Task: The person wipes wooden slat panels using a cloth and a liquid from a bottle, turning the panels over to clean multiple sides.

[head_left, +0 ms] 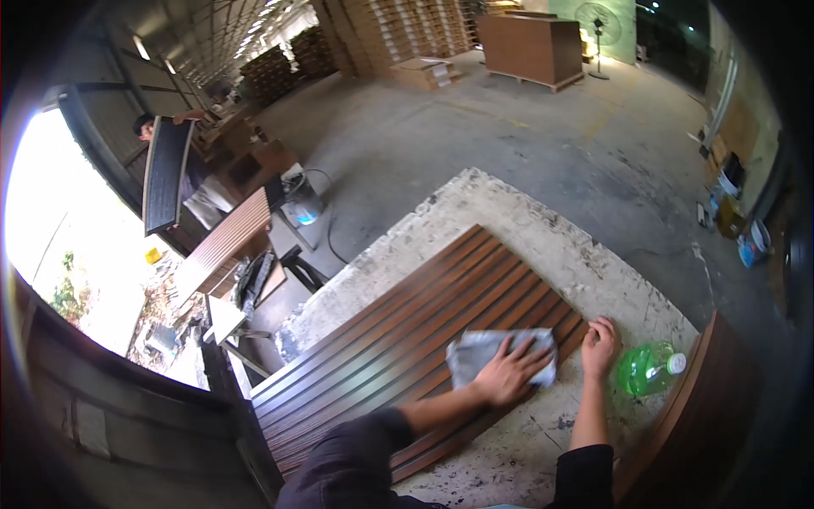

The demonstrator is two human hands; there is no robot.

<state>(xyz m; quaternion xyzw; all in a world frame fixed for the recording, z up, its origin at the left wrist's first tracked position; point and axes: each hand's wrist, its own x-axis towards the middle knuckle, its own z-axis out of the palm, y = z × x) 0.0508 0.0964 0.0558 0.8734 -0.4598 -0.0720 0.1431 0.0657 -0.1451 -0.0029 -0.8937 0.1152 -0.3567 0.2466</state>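
Note:
A dark brown panel with lengthwise grooves [407, 314] lies aslant on a pale, stained worktable [543, 233]. My left hand [512, 373] presses flat on a grey-white cloth [466, 356], its fingers spread over the panel near its right end. Just off the panel's right corner is my right hand [599, 346], its fingers curled in. Whether anything lies inside those fingers cannot be made out. Right of this hand, a clear green plastic bottle [646, 370] with a white cap leans over on the tabletop.
Brown boards [678, 416] stand at the table's right edge. Left, another person [203, 199] holds a dark panel [167, 174] beside a ribbed panel [225, 242] on a stand. Farther back are a bucket [301, 199], a large brown box [530, 49] on a pallet and a fan [599, 38].

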